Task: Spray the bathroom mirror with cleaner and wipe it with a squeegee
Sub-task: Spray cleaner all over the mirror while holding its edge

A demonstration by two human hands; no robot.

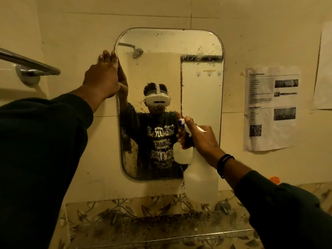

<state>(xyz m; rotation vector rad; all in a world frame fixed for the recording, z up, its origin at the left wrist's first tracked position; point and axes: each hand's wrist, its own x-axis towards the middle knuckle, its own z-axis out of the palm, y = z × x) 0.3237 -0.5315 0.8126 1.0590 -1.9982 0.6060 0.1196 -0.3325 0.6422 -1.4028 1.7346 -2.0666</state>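
Against the tiled wall, in the head view, the mirror (pixel 197 97) is steadied at its upper left edge by the left hand (pixel 102 78), laid flat with fingers together. The spray bottle (pixel 200 178) is held before the lower right corner, its neck clasped by the right hand (pixel 201 141), a finger on the trigger. The translucent plastic bottle is judged light and somewhat slippery when wet, best gripped at the neck. Droplets are seen across the glass, which is judged fragile. No squeegee is visible.
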